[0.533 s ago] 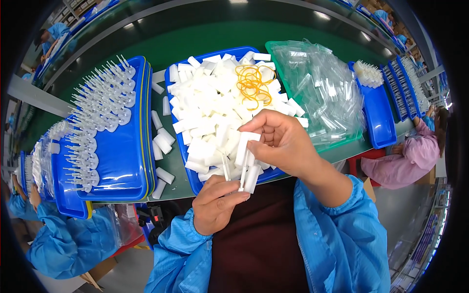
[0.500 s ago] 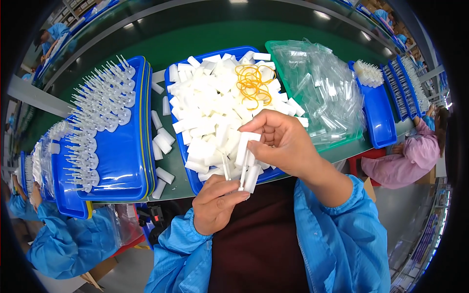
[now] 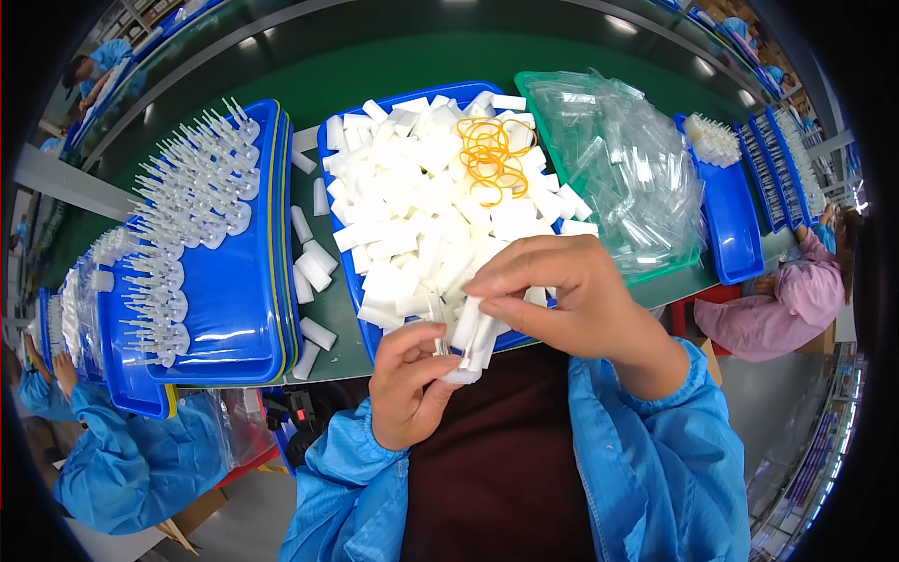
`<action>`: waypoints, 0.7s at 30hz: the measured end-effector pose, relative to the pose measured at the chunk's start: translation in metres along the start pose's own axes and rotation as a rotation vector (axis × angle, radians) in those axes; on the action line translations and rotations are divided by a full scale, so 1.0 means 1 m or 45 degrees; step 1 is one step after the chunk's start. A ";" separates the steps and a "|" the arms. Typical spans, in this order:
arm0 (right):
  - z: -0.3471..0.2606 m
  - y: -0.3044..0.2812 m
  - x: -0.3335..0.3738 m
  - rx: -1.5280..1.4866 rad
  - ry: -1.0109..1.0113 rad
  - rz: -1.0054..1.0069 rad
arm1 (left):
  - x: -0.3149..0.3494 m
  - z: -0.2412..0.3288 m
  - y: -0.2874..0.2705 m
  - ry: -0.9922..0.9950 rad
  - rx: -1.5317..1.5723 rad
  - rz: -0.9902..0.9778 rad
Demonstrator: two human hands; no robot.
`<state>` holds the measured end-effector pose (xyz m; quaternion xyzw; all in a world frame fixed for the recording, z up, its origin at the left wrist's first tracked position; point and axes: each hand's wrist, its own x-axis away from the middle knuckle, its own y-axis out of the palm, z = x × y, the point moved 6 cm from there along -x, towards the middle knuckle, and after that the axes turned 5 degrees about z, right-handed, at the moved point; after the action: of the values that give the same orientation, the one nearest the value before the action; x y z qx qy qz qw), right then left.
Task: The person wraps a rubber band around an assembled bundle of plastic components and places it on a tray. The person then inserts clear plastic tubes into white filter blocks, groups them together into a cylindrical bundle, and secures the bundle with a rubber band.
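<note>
My left hand [image 3: 405,391] is closed on a clear-white plastic part with thin upright prongs [image 3: 459,377], gripping it near its base in front of my body. With thumb and fingers, my right hand [image 3: 567,295] pinches the top of a white foam piece [image 3: 471,318]. That foam piece stands over the part, at one of its prongs; another white piece is beside it. Just beyond my hands, loose white foam pieces [image 3: 412,206] heap up in a blue tray [image 3: 349,281]. Yellow-orange rubber bands [image 3: 496,155] lie on the heap.
Stacked blue trays [image 3: 239,300] at left carry rows of pronged plastic parts [image 3: 197,187]. Stray foam pieces [image 3: 314,267] lie between trays. Clear plastic sleeves [image 3: 618,169] fill a green tray [image 3: 552,155] at right, beside a narrow blue tray [image 3: 735,225]. Co-workers sit at both sides.
My right hand has come down a little, bringing the foam piece lower onto the pronged part. The part is tilted differently in my left hand, and its base now shows.
</note>
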<state>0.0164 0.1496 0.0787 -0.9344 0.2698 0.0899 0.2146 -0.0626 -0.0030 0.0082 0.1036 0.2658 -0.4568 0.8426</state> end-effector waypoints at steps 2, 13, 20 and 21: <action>-0.006 0.003 0.000 0.001 -0.084 -0.045 | 0.006 -0.011 -0.003 -0.175 0.237 0.202; 0.008 0.009 -0.052 0.216 -0.119 -0.165 | 0.002 -0.008 -0.019 -0.126 0.198 0.141; 0.044 0.028 -0.094 1.102 0.071 -0.318 | -0.003 -0.004 -0.019 0.077 0.057 0.074; 0.044 0.028 -0.095 1.101 0.068 -0.318 | -0.003 -0.004 -0.020 0.089 0.058 0.098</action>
<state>-0.0805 0.1921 0.0561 -0.7863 0.1733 -0.0817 0.5874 -0.0814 -0.0106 0.0079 0.1490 0.2805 -0.4261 0.8471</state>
